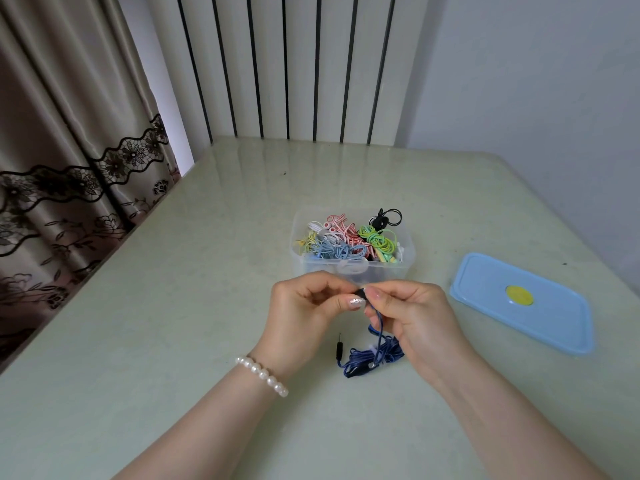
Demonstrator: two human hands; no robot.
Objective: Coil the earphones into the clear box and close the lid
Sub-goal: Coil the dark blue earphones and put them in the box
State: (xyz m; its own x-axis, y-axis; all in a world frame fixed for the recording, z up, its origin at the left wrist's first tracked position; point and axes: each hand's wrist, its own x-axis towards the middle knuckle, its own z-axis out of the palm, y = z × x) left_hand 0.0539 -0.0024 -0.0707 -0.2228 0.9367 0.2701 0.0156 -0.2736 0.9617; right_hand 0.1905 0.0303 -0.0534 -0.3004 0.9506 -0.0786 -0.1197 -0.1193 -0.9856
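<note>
While coiling: one blue earphone set (372, 355) in hand, not yet wound or boxed.

Left hand (304, 306): fingers (348, 301) curled, thumb and forefinger pinching the top end of the blue cord, just in front of the box.

Right hand (412, 317): fingers (375, 294) curled, pinching the same end from the other side, fingertips nearly touching those of the left.

Cord position: hanging down from the pinch to a loose heap on the counter (173, 341), near the front edge, between the two wrists; black plug (338, 351) lying just to the left of the heap.

Clear box (353, 271): open, mid-counter, well filled with coiled sets in green, light blue, red-and-white stripe, white, yellow; one black set at the far right corner riding over the rim.

Lid (523, 303): off, flat on the counter toward the right edge, well apart from the box.

Progress: judged late stage; remaining steps are winding the blue set, placing it in the box, fitting the lid.

Materials: cord thin, limp, glossy; box translucent rigid plastic, rectangular; lid pale blue plastic, rounded corners, yellow round centre; counter smooth, pale green, reflective.

Wrist item: pearl bracelet (262, 375) on the left wrist.
</note>
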